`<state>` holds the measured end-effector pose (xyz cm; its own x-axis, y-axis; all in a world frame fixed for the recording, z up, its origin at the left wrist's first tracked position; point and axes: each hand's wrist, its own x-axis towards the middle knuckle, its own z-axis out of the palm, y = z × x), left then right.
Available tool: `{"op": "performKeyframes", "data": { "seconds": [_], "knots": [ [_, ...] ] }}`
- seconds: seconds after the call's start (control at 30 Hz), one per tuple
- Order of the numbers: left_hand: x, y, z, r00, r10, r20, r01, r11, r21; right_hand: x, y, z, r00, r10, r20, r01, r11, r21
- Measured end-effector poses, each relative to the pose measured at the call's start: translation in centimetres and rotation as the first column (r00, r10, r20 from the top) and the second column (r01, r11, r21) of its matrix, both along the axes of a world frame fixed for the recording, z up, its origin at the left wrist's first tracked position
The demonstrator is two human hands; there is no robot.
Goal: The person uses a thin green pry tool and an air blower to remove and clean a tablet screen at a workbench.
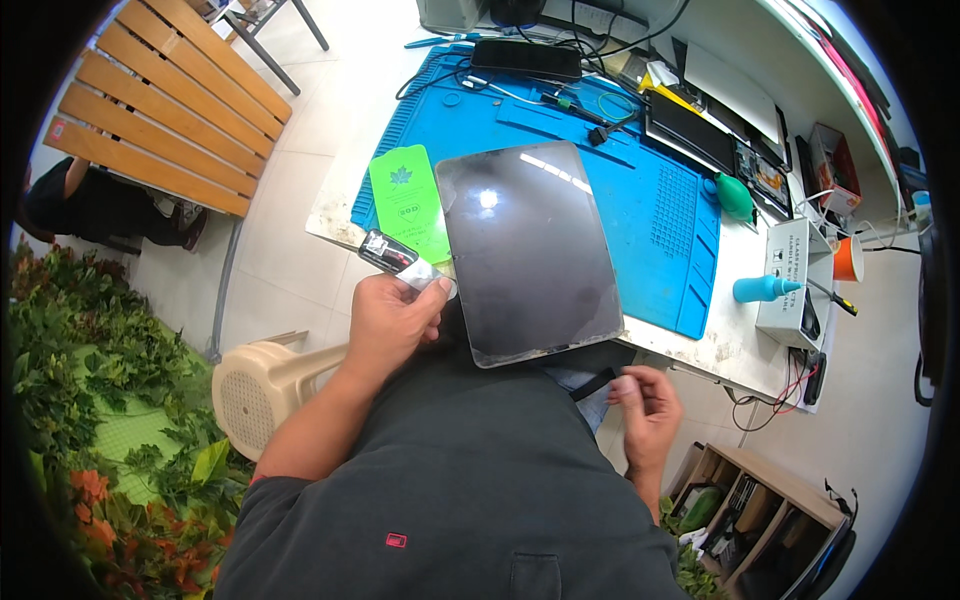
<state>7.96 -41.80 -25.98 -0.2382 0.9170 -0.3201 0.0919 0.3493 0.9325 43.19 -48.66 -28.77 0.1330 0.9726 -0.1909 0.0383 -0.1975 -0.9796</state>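
A dark-screened tablet point(530, 260) lies face up across the near edge of the bench, with pale residue along its lower rim. At its lower left corner my left hand point(395, 325) is closed, pinching a small glossy black-and-silver item point(392, 252) whose exact kind I cannot make out. Just beyond that item, a bright green packet point(410, 200) with a leaf print rests beside the tablet. Below the tablet's right corner, my right hand point(650, 410) is held with curled fingers at the end of a short black strip point(594, 385).
Beneath the tablet is a blue work mat point(650, 250). A black phone point(525, 58), cables and opened devices line the back. To the right stand a green air blower point(734, 198), a light-blue bottle point(765, 289) and a white box point(785, 270). A beige stool point(262, 400) is at left.
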Motion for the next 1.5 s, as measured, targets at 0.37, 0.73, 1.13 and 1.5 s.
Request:
{"op": "performKeyframes", "data": {
  "seconds": [0.37,0.73,1.13,1.5],
  "knots": [
    [0.4,0.2,0.7,0.999,0.031,-0.009,-0.031,0.999,-0.014,-3.8,2.6,-0.3,0.937,0.336,0.098,-0.326,0.940,-0.102],
    [0.9,0.4,1.1,0.992,0.000,-0.125,0.000,1.000,0.001,-4.3,3.5,-0.9,0.897,0.331,-0.294,-0.395,0.897,-0.196],
    [1.6,0.6,0.9,0.971,-0.006,-0.240,0.023,0.997,0.068,-5.3,5.6,-1.4,0.733,0.281,-0.620,-0.521,0.817,-0.246],
    [2.3,0.3,0.3,0.995,0.087,-0.039,-0.084,0.995,0.056,-5.1,5.5,-1.7,0.724,0.307,-0.617,-0.534,0.816,-0.221]
  ]
}}
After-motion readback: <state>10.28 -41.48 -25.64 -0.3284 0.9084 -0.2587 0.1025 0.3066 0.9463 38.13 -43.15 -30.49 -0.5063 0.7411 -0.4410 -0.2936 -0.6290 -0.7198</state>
